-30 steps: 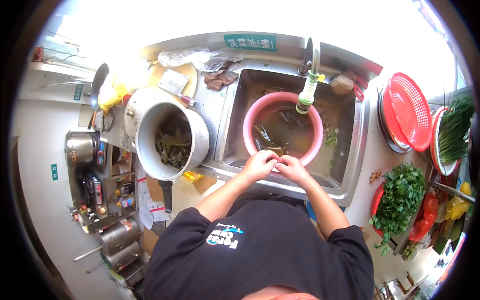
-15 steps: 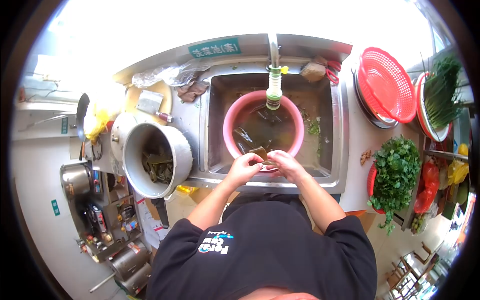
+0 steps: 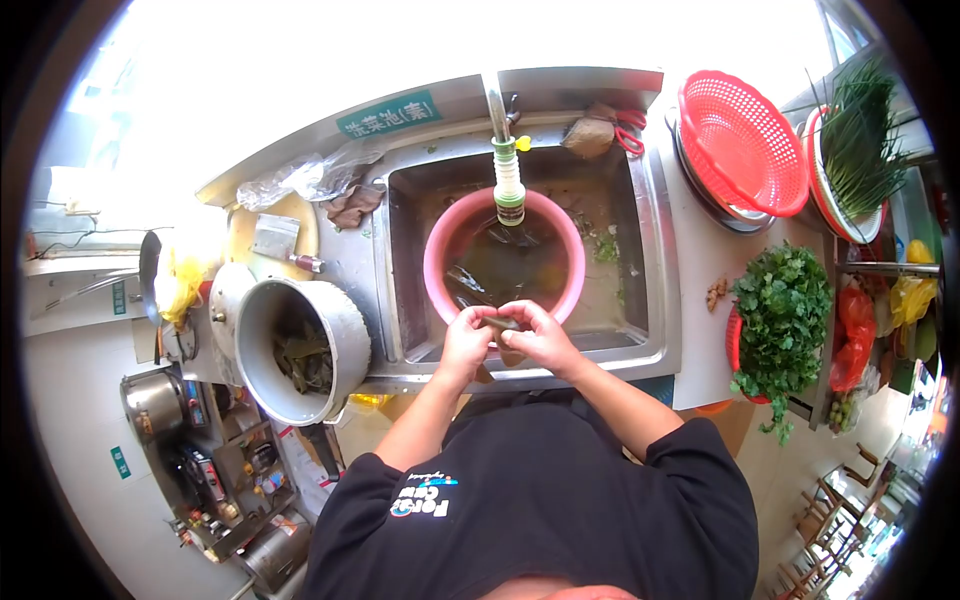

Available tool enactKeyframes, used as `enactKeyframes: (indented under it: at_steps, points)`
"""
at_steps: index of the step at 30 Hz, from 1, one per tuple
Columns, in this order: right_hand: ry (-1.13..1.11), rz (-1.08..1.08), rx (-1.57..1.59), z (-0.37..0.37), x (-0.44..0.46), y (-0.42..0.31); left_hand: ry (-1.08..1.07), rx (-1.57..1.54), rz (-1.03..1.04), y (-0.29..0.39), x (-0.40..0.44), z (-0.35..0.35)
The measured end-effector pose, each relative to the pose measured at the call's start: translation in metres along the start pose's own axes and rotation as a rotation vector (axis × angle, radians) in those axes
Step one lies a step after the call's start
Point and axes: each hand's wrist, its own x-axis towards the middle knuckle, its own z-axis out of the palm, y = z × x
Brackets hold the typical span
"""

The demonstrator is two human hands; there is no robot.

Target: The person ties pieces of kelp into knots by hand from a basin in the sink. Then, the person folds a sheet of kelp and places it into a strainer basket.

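Observation:
Both hands are together at the near rim of a pink basin [image 3: 573, 255], which stands in the sink with murky water in it. My left hand [image 3: 465, 343] pinches one side of a brownish-green strip that looks like kelp [image 3: 509, 356]. My right hand [image 3: 541, 342] grips the other side, thumb pressed on it. Parts of the strip hang below the fingers; the rest is hidden by them. Darker pieces [image 3: 465, 285] lie in the basin water. Over the basin's far side hangs the faucet's ribbed nozzle [image 3: 508, 180].
A large grey pot [image 3: 347, 325] with more olive strips stands left of the sink [image 3: 660, 330]. Behind it a cleaver [image 3: 277, 238] lies on a round board. To the right are a red colander [image 3: 745, 145], cilantro [image 3: 783, 315], ginger [image 3: 717, 292] and long green chives [image 3: 865, 145].
The view has shifted, so the sink sits further left. The hands have drawn slightly toward the body, and the strip now hangs below the fingers instead of standing above them.

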Motion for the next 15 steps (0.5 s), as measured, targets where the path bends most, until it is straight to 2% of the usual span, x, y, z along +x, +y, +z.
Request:
enactKeyframes:
  at_steps: [1,3,5,7,9,15]
  points:
    - [-0.039,-0.041,-0.169,-0.003,0.001,0.008,-0.013,0.061,-0.025,-0.003,0.006,-0.008]
    - [-0.045,0.021,-0.024,-0.001,-0.003,0.016,0.046,-0.001,0.088,-0.008,0.007,-0.004]
    - [0.017,0.012,-0.021,-0.004,0.000,0.019,0.048,-0.040,0.105,-0.009,0.006,-0.001]
    - [0.098,0.230,0.221,-0.011,0.000,0.017,0.050,-0.081,0.119,-0.012,0.005,0.000]
    - [0.105,0.264,0.195,-0.018,0.003,0.015,0.012,-0.049,0.230,-0.016,0.006,0.000]
    - [-0.078,0.237,0.017,-0.024,0.011,0.012,-0.073,-0.028,0.127,-0.018,0.004,0.000]
